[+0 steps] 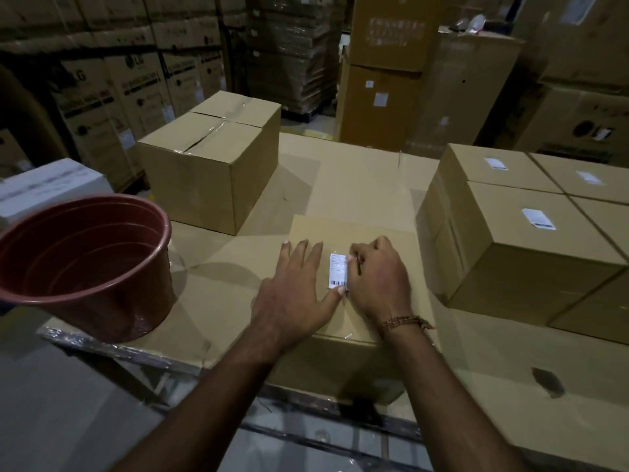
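Observation:
A closed brown cardboard box [343, 233] sits at the near edge of a cardboard-covered worktop [357, 172]. On its top lies a small white barcode label [337, 270]. My left hand [296, 294] lies flat on the box lid with fingers straight, its thumb tip touching the label's lower edge. My right hand [377, 277], with a beaded bracelet at the wrist, has its fingers curled over the label's right edge and presses it down.
A red plastic bucket [85, 264] stands at the left of the worktop. A taped box [211, 165] sits behind it. Several labelled boxes [524, 240] are stacked at the right. Tall stacks of cartons fill the background.

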A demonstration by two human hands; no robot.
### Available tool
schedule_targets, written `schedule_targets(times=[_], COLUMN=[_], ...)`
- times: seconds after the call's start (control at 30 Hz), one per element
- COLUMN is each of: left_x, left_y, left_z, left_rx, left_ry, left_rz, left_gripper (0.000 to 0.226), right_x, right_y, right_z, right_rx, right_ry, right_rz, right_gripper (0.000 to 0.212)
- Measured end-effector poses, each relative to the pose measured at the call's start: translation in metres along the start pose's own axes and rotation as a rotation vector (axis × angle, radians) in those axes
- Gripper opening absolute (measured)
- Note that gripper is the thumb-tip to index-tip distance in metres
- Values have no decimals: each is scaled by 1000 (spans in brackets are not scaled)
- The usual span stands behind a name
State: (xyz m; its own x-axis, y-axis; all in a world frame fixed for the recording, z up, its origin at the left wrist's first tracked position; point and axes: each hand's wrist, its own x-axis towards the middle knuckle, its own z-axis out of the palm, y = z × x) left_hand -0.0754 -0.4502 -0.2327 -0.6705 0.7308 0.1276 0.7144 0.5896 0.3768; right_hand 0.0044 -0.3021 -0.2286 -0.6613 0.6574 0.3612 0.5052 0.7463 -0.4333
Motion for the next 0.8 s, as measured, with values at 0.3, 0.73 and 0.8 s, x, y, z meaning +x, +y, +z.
schedule_targets(times=[0.3,0.73,0.8], left_x=[-2,0,-1], left_y=[1,2,3], left_z=[-2,-3,-4], left_rx=[19,28,35], left_ry=[-4,-22,-14], left_rz=[45,-39,-30], left_gripper=[71,102,101], right_x=[5,19,17], right_y=[5,9,9], right_z=[4,-1,0], right_rx=[83,13,54], right_ry=[58,-223,-185], right_rz=[50,-270,-254], right_gripper=[11,59,55])
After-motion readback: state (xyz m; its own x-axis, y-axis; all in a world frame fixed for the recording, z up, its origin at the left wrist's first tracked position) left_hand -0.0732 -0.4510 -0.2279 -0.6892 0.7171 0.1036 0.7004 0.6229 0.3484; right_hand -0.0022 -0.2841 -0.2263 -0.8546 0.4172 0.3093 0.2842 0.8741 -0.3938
